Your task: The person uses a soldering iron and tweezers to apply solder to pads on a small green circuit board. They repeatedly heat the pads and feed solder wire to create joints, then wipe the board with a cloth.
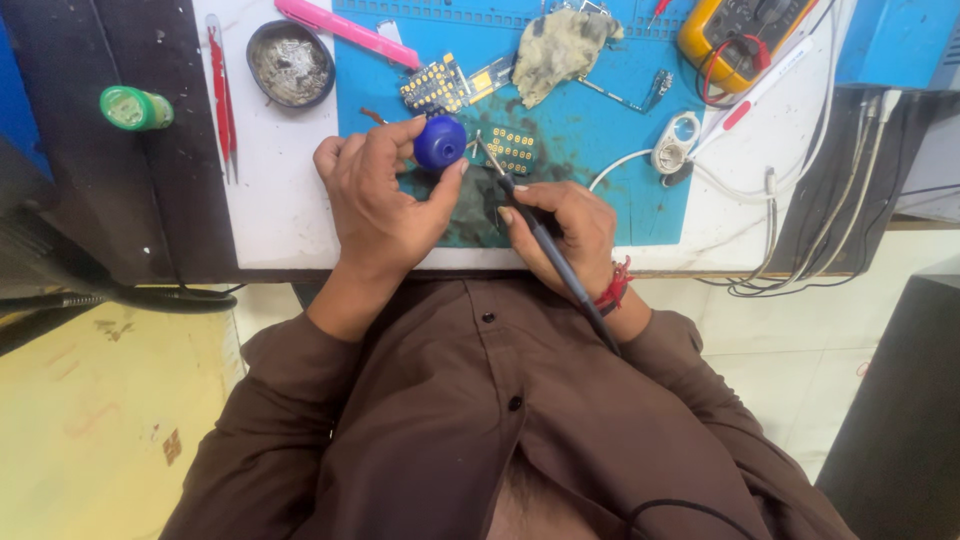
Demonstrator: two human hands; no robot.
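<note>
Past the fingers, farther up the blue mat (600,150): gold-dotted keypad board (445,85), dirty crumpled rag (560,45), pink tool (345,28). Beyond and left of the fingers on the white bench: round tin of grey residue (291,63), red tweezers (222,95), green-capped bottle (135,108). Far right of the fingers: yellow multimeter (735,35), white cables (800,220)

Small round blue ball (440,142), glossy, pinched upright above blue mat. Thin dark soldering iron (545,250), held pen-like, slanted; metal tip beside yellow-padded circuit board (512,150) lying flat on mat.
</note>
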